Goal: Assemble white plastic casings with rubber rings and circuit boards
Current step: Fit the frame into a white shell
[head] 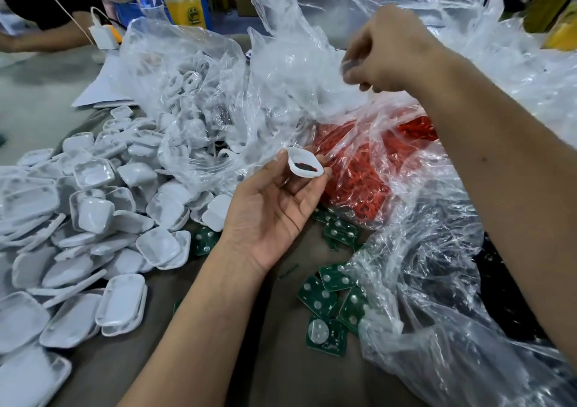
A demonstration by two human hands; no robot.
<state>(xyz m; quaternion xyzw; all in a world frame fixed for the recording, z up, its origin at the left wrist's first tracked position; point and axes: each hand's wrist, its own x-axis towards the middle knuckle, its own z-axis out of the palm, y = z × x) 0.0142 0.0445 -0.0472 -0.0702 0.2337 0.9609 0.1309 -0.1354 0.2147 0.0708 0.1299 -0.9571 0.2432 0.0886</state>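
We see the left hand [274,206] fingers pinching a white casing [304,164] | right hand [384,47] fingers clamped on clear plastic bag [299,63] above red rings [359,169].

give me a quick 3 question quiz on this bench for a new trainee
1. True or false: the left hand holds a white casing.
2. What is the right hand pinching?
A. a green circuit board
B. the clear plastic bag
C. the water bottle
3. Fill in: the rubber rings inside the bag are ____ in colour.

Key
1. True: its fingertips grip the casing, open side up, with something dark inside it.
2. B: its fingers pinch the bag above the rings. The circuit boards lie loose on the table, and the loose casings are piled to the left.
3. Red.
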